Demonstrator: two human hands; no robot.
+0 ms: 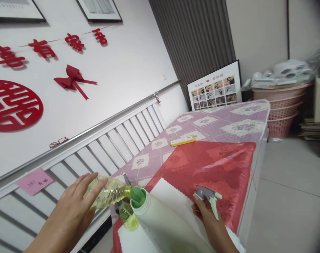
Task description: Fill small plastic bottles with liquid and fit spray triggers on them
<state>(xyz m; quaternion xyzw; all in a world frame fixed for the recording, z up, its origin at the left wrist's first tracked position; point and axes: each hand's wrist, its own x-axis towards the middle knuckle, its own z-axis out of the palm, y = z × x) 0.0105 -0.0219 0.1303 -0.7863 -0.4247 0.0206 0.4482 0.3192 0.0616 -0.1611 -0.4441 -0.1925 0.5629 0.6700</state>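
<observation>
My left hand (70,207) is wrapped round a clear ribbed plastic bottle (108,193) of pale yellow liquid, tipped nearly onto its side. The bottle's yellow-green neck meets a green funnel-like piece (137,196) in the open mouth of a large pale green bottle (173,228). This big bottle leans toward the left, its base out of view. Between the fingers of my right hand (210,218) is a grey spray trigger head (206,193) with a light green lever, held apart from the bottles. Behind the big bottle's mouth stands a small clear bottle (129,219) holding yellow liquid, partly hidden.
A red cloth (215,168) and a white scalloped sheet (166,189) lie on the purple patterned bed surface (218,114). Farther back is a yellow box (182,140). White railings (109,149) run along the left. Pink baskets (281,109) stand far right.
</observation>
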